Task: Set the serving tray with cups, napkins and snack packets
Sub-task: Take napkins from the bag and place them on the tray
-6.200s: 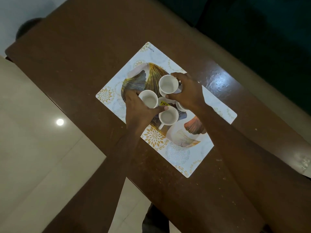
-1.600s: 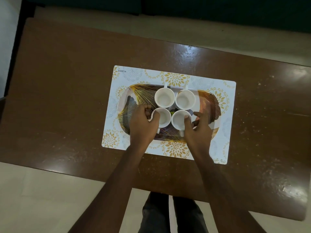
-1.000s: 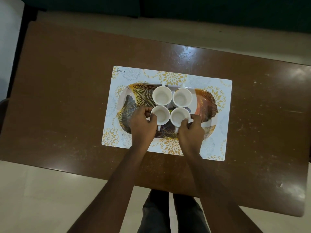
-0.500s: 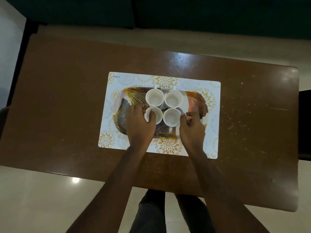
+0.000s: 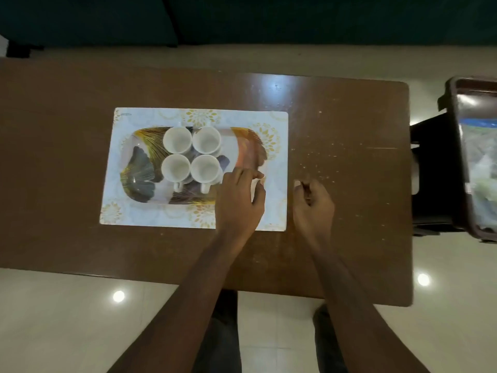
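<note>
Nearest the camera lies pale glossy floor (image 5: 67, 319) with small round light reflections, and the person's dark trousers (image 5: 223, 332) show between the two bare forearms. Beyond that runs the near edge of the brown desk (image 5: 67, 238), its varnish scuffed and dotted with pale specks on the right part.

The left hand (image 5: 239, 203) hovers over the near right corner of the serving tray (image 5: 139, 168), fingers loosely spread, its grip wide and holding nothing. The right hand (image 5: 313, 204) is over bare desk just right of the placemat (image 5: 134, 214), fingers curled into a narrow grip; whether anything is pinched in it I cannot tell.

The patterned tray rests on the white and gold placemat. Four white cups (image 5: 189, 154) stand upright on it in a tight two-by-two square, the near pair's handles pointing toward the person.

At the right edge of the view a dark bin (image 5: 457, 168) stands beside the desk, with pale, blurred contents. Past the far edge of the desk come a strip of floor and dark teal upholstery (image 5: 242, 20).

Half a second ago both hands were touching the near pair of cups; now they have let go and shifted right, and the view has swung right to take in the bin.
</note>
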